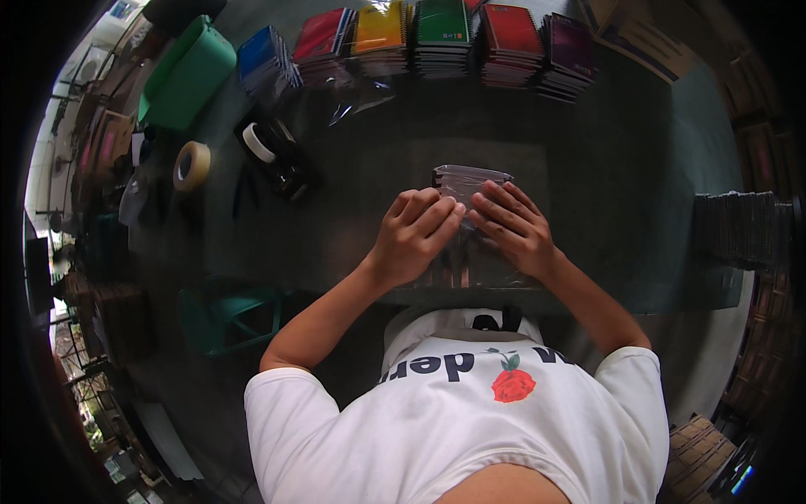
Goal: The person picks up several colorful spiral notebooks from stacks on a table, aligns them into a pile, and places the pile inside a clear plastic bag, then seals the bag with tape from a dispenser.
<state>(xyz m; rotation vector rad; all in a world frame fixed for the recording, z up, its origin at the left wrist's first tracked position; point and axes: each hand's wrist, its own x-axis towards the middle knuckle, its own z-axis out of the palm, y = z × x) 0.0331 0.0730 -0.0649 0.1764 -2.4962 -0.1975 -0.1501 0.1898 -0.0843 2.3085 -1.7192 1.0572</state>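
Note:
A small notebook-sized pack in transparent plastic wrap (472, 174) lies on the dark table in front of me, with dark edges showing at its far end. On its near left part, my left hand (413, 231) is closed, fingers curled and the tips pinching the plastic. My right hand (514, 225) rests on the pack's right side with its fingers stretched out flat over the wrap. The fingertips of both hands almost meet at the middle. Loose film (453, 267) spreads from the pack toward the table's near edge. What is inside the wrap is mostly hidden.
Stacks of spiral notebooks in blue, pink, yellow, green, red (510, 38) and purple line the far side. To the left are a tape dispenser (281, 160), a tape roll (192, 165) and a green bin (189, 76). A dark stack (739, 228) stands at the right edge.

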